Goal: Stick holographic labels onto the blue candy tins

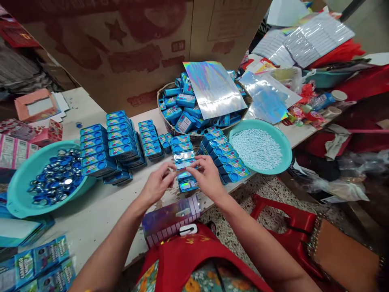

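Note:
Both hands meet over a short column of blue tins (189, 185) at the middle of the table. My left hand (159, 180) has its thumb and fingers pinched together at the column's left side. From the right, my right hand (206, 174) reaches over the same tins, its thumb and fingertips close together. A small shiny strip lies between the fingertips; whether one or both hands grip it is hard to tell. Just below lies a holographic sheet of stickers (172, 219). To the right stand more blue tins (231, 160) in rows.
A teal basin (18, 190) of blue caps is at the left, beside stacked tins (121, 140). Behind are a full basket (182, 107) and a large cardboard box (136, 52). A teal bowl of pale pellets (287, 154) and a red stool (291, 219) are at the right.

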### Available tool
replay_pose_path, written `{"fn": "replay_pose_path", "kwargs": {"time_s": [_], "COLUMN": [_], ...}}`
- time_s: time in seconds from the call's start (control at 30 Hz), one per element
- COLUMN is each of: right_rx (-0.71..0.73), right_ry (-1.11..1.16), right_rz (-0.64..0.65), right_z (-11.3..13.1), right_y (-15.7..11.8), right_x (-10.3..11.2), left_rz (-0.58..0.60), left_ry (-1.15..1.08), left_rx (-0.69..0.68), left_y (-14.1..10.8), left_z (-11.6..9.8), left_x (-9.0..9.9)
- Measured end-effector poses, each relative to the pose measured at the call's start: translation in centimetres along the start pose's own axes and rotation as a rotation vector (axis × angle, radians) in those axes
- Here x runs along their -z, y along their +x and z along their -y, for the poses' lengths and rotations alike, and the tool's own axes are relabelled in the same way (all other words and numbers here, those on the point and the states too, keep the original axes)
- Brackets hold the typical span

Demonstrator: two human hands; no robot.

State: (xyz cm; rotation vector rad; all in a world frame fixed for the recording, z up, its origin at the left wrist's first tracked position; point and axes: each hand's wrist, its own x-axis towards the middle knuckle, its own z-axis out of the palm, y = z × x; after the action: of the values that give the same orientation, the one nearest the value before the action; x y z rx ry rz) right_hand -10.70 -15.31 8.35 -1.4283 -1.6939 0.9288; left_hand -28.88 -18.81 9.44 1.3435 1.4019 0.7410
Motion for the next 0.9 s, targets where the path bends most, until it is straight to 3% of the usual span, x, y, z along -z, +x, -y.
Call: {"fn": "replay_pose_path", "kwargs": {"time_s": [0.1, 0.17, 0.27, 0.37, 0.5, 0.57, 0.67, 0.77, 0.83, 0.9], "right_rx": [0.009, -0.001, -0.033, -0.063, -0.134, -0.156, -0.184, -0.194, -0.123, -0.032], "right_ry": [-0.071, -0.124, -0.174, -0.148, -0.061, -0.09, -0.157, -0.019, 0.115, 0.166], "right_rz": [-0.05, -0.088, -0.128, -0.148, -0.218, -0.195, -0.14, -0.142, -0.2, -0.255], "right_z": [-0.1, -0.5, -1.7, -3.1, -4.2, -4.2, -3.8, -3.6, -3.7, -4.3], "right_y": [5.1, 7.6, 9.5, 9.7, 9.3, 9.6, 10.4, 9.4, 6.3, 1.2], "right_x": [-2.1, -3.2, -4.6, -5.4, -5.3, -5.1, -4.4, -3.0, -1.8, -0.8], "left_rz": [-0.074, -0.099, -0.092, -0.113, -0.319, -0.361, -0.229, -0.158, -0.104, 0.035], "left_ry": [0.058, 0.059, -0.005, -0.047, 0.12, 0.11, 0.069, 0.139, 0.256, 0.396], "left_rx": [-0.099, -0.116, -0.083, -0.049, 0.049, 0.026, -0.047, 0.047, 0.189, 0.304], "left_y": [4.0, 6.6, 9.4, 10.2, 9.0, 8.0, 6.2, 4.0, 1.8, -0.6], "left_z": [-0.2, 0.4, 2.2, 4.1, 5.4, 5.3, 5.4, 7.1, 8.9, 10.8], "left_x": [2.9, 3.6, 3.4, 2.7, 1.0, -0.3, -1.7, -1.6, -1.6, -2.5]}}
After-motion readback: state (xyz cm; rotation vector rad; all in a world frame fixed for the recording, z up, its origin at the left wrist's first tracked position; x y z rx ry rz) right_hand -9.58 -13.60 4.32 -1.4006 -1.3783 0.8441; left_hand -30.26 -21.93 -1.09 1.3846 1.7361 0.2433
